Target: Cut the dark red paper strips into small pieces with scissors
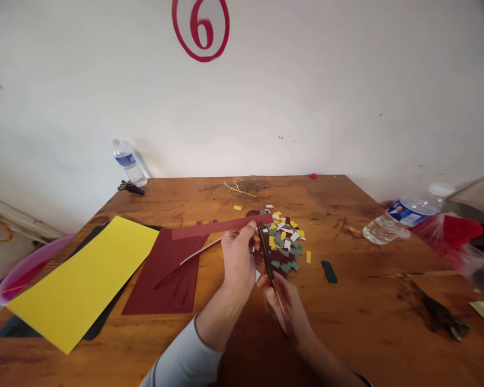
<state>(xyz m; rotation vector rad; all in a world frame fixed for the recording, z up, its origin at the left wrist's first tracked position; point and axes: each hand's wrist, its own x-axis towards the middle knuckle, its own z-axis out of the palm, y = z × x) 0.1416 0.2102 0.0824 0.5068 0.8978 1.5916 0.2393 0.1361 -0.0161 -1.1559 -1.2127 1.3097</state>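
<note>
Between the fingers of my left hand (240, 252) is a long dark-red paper strip (205, 228), pinched near its right end. My right hand (284, 301) grips a pair of scissors (266, 255), whose blades point away from me and meet the strip close to my left fingertips. Whether the blades have cut into the paper cannot be made out. Just beyond and to the right of the blades lies a pile of small paper pieces (286, 242) in grey-green, yellow, white and dark red. Dark-red sheets (145, 285) with loose strips on top rest left of my left hand.
A yellow sheet (89, 274) covers a dark sheet at the left. Thin wires (242, 187) lie at the back. Water bottles stand at left (129, 164) and right (405, 215). A dark tool (439, 312) lies at right, near a dark green piece (329, 272).
</note>
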